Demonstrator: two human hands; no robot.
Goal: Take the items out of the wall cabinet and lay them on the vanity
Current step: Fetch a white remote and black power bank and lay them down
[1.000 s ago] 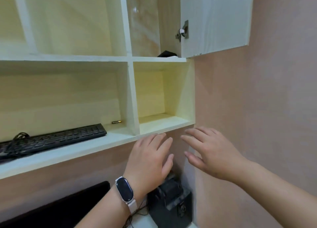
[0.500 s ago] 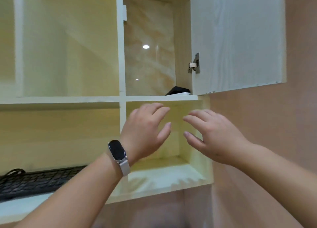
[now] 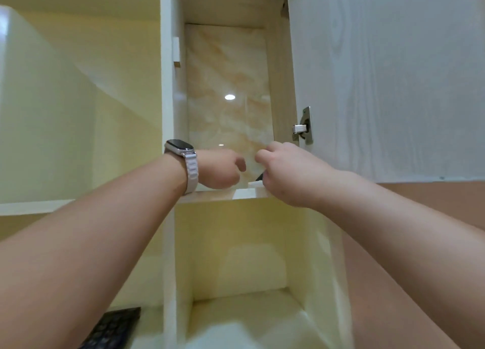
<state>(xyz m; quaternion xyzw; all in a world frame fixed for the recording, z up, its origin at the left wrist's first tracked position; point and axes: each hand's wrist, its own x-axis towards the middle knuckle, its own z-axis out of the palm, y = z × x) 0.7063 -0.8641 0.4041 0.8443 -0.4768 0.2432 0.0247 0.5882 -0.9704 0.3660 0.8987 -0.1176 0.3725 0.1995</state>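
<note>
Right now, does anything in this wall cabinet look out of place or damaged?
Only the black computer keyboard, low on the left, looks out of place in a wall cabinet. Nothing looks spilled or broken.

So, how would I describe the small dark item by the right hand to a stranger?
Start at the open cabinet door; left of it is a tall compartment with a marbled back. On its shelf, against the right hand, a black tip shows above a white piece: the only dark thing there.

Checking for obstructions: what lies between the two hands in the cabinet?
Bare: the head view shows only the marbled back panel between left hand and right hand.
</note>
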